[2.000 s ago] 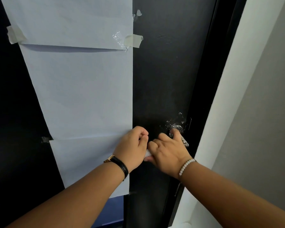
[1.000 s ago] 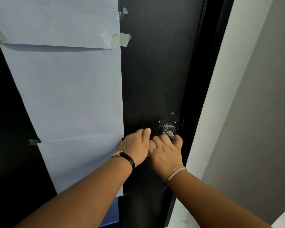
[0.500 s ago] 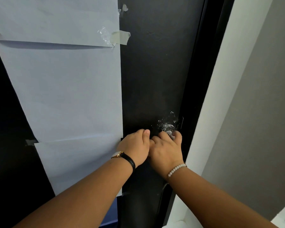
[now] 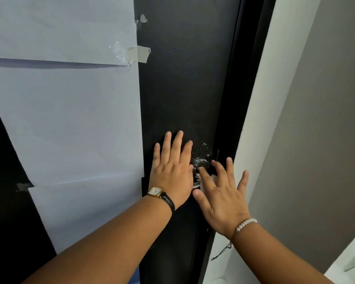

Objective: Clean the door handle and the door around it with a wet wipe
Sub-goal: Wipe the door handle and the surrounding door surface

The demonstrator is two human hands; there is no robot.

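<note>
The black door [image 4: 182, 89] fills the middle of the head view. Its metal door handle [image 4: 200, 162] sits near the right edge, with scratched paint around the round plate. My left hand [image 4: 172, 169], with a watch on the wrist, lies flat on the door just left of the handle, fingers spread. My right hand [image 4: 221, 195], with a pearl bracelet, is spread over the handle's lever. A white wet wipe [image 4: 213, 178] shows between its fingers, lying under the hand on the lever. Most of the lever is hidden.
Large white paper sheets [image 4: 70, 119] are taped over the door's left part, with a tape strip [image 4: 137, 54] at their right edge. A white door frame [image 4: 260, 99] and a grey wall [image 4: 316, 140] run down the right side.
Both hands were curled together at the handle. Now both have spread flat, the left on the door beside the handle and the right over the lever and wipe.
</note>
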